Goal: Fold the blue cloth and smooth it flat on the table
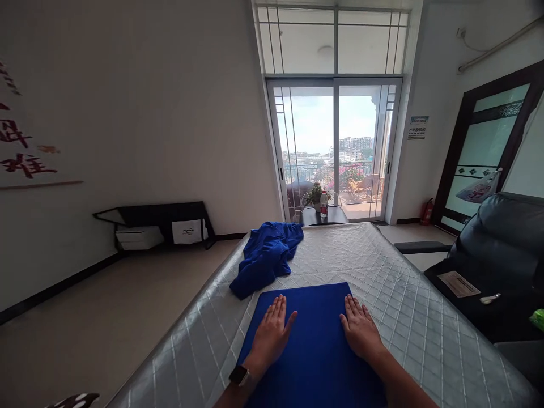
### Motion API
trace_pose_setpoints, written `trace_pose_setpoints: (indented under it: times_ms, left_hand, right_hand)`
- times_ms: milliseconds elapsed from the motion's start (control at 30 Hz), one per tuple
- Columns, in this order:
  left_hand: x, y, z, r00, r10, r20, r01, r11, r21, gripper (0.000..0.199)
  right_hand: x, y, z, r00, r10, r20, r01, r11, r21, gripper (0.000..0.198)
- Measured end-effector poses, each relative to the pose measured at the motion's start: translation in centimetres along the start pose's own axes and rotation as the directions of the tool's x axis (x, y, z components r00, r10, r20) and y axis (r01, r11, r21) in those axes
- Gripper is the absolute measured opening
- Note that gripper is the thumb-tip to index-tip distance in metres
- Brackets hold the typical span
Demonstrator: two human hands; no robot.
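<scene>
A flat blue cloth (317,345) with straight edges lies spread on the silver quilted surface in front of me. My left hand (272,330) rests flat near its left edge, fingers stretched forward and thumb apart; a dark watch (239,374) is on that wrist. Along the right edge lies my right hand (360,327), also flat with its fingers extended, partly over the border of the cloth. Neither hand grips anything. Beyond the left hand, a crumpled blue garment (270,255) sits in a heap, its near end close to the flat cloth's far left corner.
The silver quilted cover (408,317) stretches under everything. At its far end stands a small dark table (308,217) with a bottle (323,204) and a potted plant (315,196). On the right is a black armchair (510,243); on the left, a low black rack (161,218) holds boxes.
</scene>
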State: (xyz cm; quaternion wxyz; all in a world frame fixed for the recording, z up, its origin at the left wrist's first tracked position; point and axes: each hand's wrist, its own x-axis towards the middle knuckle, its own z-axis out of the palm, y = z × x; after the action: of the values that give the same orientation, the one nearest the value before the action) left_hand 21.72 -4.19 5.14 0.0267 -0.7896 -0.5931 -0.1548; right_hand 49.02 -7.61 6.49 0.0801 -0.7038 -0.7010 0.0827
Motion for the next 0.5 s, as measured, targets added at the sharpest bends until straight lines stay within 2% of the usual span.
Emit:
trace_pose_setpoints:
  times_ms: [67,133,200,267,367,500]
  left_hand:
    - [-0.6,4.1,0.0,0.982,0.180,0.058,-0.177,0.983,-0.049,0.071]
    - [-0.9,8.2,0.1,0.935,0.346,0.074,-0.338,0.936,-0.098,0.068]
    - [-0.5,11.7,0.2,0.906,0.420,0.062,-0.409,0.902,-0.137,0.066]
    - [0.2,13.9,0.4,0.908,0.415,0.055,-0.402,0.901,-0.164,0.066]
    - [1.3,14.5,0.7,0.937,0.339,0.089,-0.319,0.930,-0.185,0.068]
    - [1.5,11.1,0.6,0.965,0.215,0.153,-0.193,0.970,-0.148,0.073]
  right_hand:
    - [0.0,0.1,0.0,1.000,0.001,-0.006,-0.001,1.000,0.000,0.065]
    - [-0.1,0.2,0.1,1.000,-0.017,-0.005,0.017,1.000,-0.015,0.065]
    - [-0.1,0.4,0.1,0.999,-0.048,0.003,0.048,0.998,-0.040,0.063]
    - [-0.2,0.6,0.2,0.997,-0.081,0.011,0.081,0.995,-0.062,0.061]
    - [-0.1,0.7,0.4,0.997,-0.083,-0.002,0.083,0.994,-0.074,0.062]
    - [0.1,0.5,0.6,1.000,-0.021,-0.021,0.020,0.998,-0.056,0.065]
